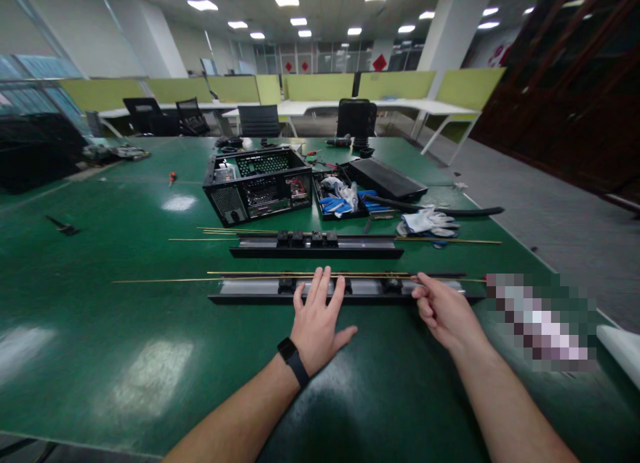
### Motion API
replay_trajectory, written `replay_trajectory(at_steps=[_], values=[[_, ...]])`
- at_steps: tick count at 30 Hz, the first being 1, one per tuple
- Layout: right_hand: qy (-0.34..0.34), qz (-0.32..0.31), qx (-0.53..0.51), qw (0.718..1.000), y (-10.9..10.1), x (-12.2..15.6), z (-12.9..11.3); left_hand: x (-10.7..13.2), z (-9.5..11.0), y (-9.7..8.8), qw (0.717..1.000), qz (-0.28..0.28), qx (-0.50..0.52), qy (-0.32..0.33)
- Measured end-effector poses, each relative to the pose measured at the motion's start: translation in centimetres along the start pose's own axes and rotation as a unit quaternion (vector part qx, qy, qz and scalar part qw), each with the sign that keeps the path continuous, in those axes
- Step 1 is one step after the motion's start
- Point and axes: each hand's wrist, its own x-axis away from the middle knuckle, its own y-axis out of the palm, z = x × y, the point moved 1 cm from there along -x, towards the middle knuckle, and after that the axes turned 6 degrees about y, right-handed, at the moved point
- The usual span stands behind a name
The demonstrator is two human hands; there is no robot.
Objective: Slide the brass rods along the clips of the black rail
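My left hand point(317, 326), with a dark watch point(293, 359) on its wrist, lies with fingers spread across the near black rail point(260, 300). Its fingertips reach the thin brass rods point(250, 277) that run lengthwise over this rail. Several black blocks point(393, 285) sit in the rail's silver channel, one partly hidden behind my left fingers. At the right part of the rail, my right hand point(445, 309) is closed, thumb and index finger pinched at the right end of a brass rod. The exact contact is small and hard to see.
Behind lies a second black rail point(315, 253) with blocks and brass rods. Farther back are an open computer case point(260, 189), a black tray point(345, 213) with gloves, a flat black panel point(387, 176) and white gloves point(429, 221). A blurred patch point(540, 319) covers something at right.
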Motion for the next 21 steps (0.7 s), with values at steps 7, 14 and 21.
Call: replay_trajectory(at_steps=[7, 14, 21], values=[[0.010, 0.001, 0.027, 1.000, 0.30, 0.21, -0.18, -0.15, -0.05, -0.07, 1.000, -0.005, 0.003, -0.006], [0.025, 0.014, 0.016, 0.999, 0.33, 0.23, -0.41, -0.31, -0.05, -0.05, 1.000, -0.015, 0.003, -0.005], [0.017, 0.006, 0.037, 0.999, 0.61, 0.28, -0.24, -0.26, -0.07, -0.08, 1.000, -0.015, 0.009, -0.003]])
